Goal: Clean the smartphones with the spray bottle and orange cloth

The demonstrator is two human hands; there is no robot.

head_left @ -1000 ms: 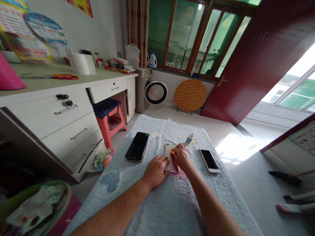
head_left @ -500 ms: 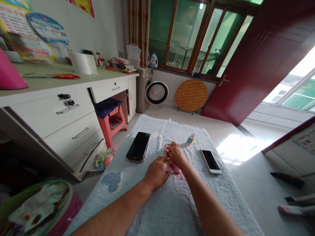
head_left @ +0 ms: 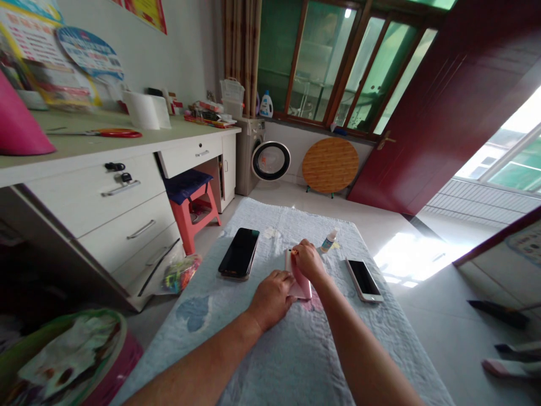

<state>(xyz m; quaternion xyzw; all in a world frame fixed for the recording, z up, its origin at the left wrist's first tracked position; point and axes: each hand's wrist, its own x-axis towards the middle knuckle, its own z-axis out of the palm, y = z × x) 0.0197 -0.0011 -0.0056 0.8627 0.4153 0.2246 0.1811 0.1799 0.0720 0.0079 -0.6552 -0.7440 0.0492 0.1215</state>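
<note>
A pink phone [head_left: 301, 286] lies back up on the pale blue cloth [head_left: 262, 361] between my hands. My left hand [head_left: 271, 299] rests against its left edge, fingers bent round the lower side. The fingers of my right hand [head_left: 307, 259] are pinched together over the phone's upper part; a small orange bit shows at the fingertips, too small to name. To the left lies a large black phone [head_left: 239, 252], to the right a white phone [head_left: 363, 279] with a dark screen. Beyond my right hand stands a small spray bottle [head_left: 329, 241].
A desk [head_left: 143, 144] with scissors [head_left: 114, 133] and paper rolls [head_left: 146, 110] runs along the left. Below it is a red stool [head_left: 192, 220]. A bin [head_left: 122, 352] stands at the lower left. A washing machine [head_left: 250, 152] is at the back.
My right hand has shifted slightly right and up over the pink phone, and more of its back shows. My left hand keeps nearly the same place. The view has moved a little.
</note>
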